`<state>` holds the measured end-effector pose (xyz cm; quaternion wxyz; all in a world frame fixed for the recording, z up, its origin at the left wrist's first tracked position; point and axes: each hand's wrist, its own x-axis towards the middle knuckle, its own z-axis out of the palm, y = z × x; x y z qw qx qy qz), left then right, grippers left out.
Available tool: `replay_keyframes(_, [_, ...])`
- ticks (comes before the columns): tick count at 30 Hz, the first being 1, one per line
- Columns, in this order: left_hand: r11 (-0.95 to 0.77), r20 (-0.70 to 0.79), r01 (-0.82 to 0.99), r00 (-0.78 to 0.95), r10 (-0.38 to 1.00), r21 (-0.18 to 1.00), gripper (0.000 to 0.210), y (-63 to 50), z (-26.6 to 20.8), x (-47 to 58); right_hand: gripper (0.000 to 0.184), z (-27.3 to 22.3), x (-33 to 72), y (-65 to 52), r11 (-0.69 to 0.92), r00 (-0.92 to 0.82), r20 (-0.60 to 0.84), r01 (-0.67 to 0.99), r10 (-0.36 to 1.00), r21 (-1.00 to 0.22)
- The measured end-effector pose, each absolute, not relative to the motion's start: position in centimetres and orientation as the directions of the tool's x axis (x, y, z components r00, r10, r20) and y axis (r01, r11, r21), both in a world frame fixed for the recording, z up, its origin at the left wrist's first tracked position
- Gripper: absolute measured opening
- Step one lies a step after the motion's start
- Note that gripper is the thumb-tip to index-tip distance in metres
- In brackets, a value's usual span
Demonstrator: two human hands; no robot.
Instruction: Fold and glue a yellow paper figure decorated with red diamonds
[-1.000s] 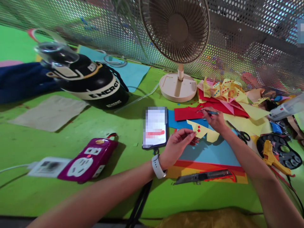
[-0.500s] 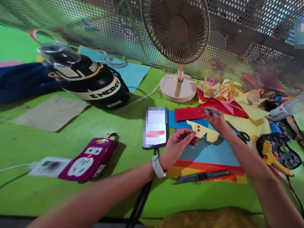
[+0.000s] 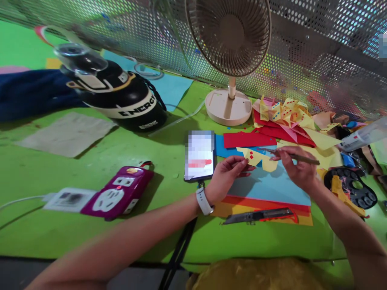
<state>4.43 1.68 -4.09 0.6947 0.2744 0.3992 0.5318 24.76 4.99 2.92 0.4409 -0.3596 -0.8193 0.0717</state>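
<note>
yellow paper cut-out [image 3: 254, 157] held above light blue sheet [image 3: 272, 187]

left hand [image 3: 229, 171]: thumb and fingers pinch cut-out's left part, over the sheet's far edge. right hand [image 3: 298, 171]: fingers pinch slim pointed tool [image 3: 305, 158], tip near the cut-out. utility knife [image 3: 260, 216] toward worktop [image 3: 272, 241] front edge.

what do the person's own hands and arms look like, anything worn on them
The left hand is ungloved, with a white band marked with small dark holes around its wrist; no watch face shows. The right hand is ungloved too, with no band visible at its wrist. No sleeves show on either forearm.
</note>
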Motion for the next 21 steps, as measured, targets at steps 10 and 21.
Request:
replay_keyframes(10, [0.288,-0.255,-0.485,0.134,0.958,0.826,0.035,1.5,-4.0,4.2,0.016,1.3,24.9,3.1,0.837,-0.52,0.681,0.473,0.516,-0.273])
replay_keyframes(21, [0.296,-0.277,-0.508,0.116,0.954,0.808,0.038,1.5,-4.1,4.3,0.016,0.7,25.3,2.6,0.722,-0.347,0.646,0.469,0.68,-0.509])
